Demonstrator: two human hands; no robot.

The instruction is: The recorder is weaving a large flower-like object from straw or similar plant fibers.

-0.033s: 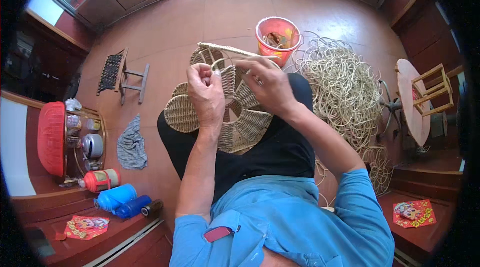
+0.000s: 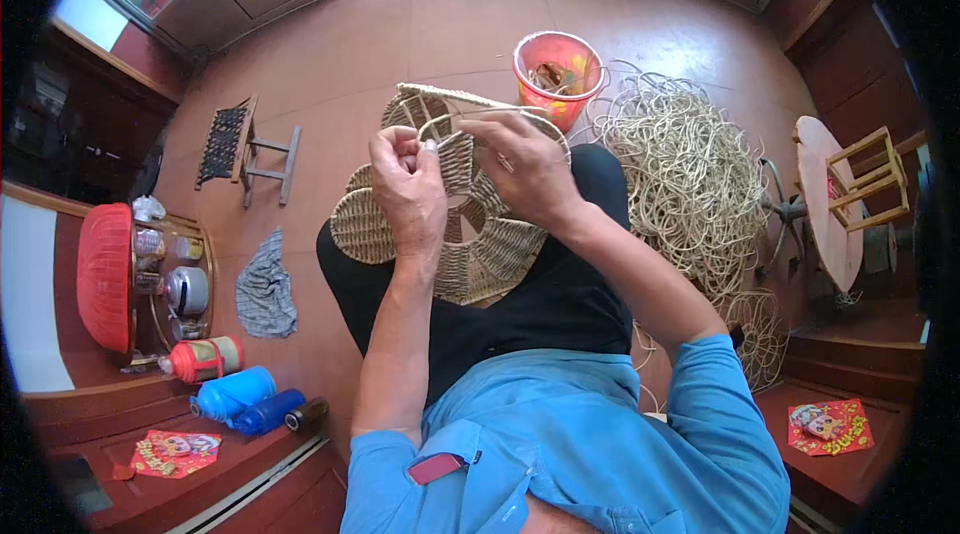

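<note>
A petal-shaped woven piece (image 2: 470,269) of straw-coloured cord lies across my lap, with rounded lobes around a small open centre. My left hand (image 2: 408,174) pinches a pale cord (image 2: 434,122) at the upper edge of the weaving, thumb uppermost. Just right of it, my right hand (image 2: 525,166) has its fingers bent and drawn together on the same cord, which bows up in a small loop between the hands. A thick braided rim (image 2: 440,92) runs behind the fingers toward the right. My right fingertips are partly hidden by the cord and weaving.
A large tangled heap of cord (image 2: 690,184) spreads on the floor at right, beside a red bucket (image 2: 560,79). A stool (image 2: 225,144) and grey cloth (image 2: 266,289) lie left. Flasks (image 2: 235,396) stand lower left; a round table (image 2: 825,204) stands far right.
My right hand has shifted slightly left and inward, closer to my left hand. The cord loop between them has changed shape a little. My left hand stays almost in place.
</note>
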